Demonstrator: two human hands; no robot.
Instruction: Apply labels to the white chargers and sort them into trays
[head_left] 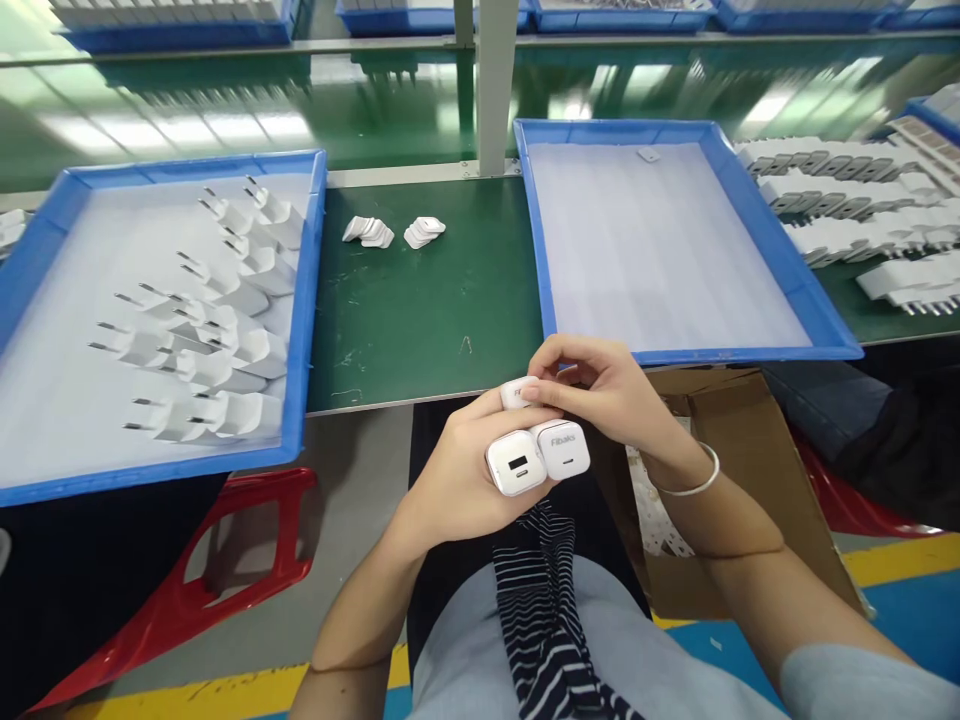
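Note:
My left hand (457, 470) is closed around two white chargers, held below the table's front edge with their port faces up. One charger (516, 464) shows a dark USB slot and a smaller slot. The other charger (564, 450) bears grey lettering and one small slot. My right hand (600, 385) pinches a small white cover plate (516, 393) with lettering, just above the chargers; my left index finger lies against it. Two short leaning rows of white cover plates, a left row (367, 232) and a right row (424, 232), lie on the green table (427, 320).
A blue tray (309, 300) at left holds several white plug chargers, pins up. The right blue tray (547, 290) has one small white plate (648, 154) at its back. Rows of chargers (847, 200) lie farther right. Beneath is a cardboard box (750, 470); a red stool (289, 520) stands left.

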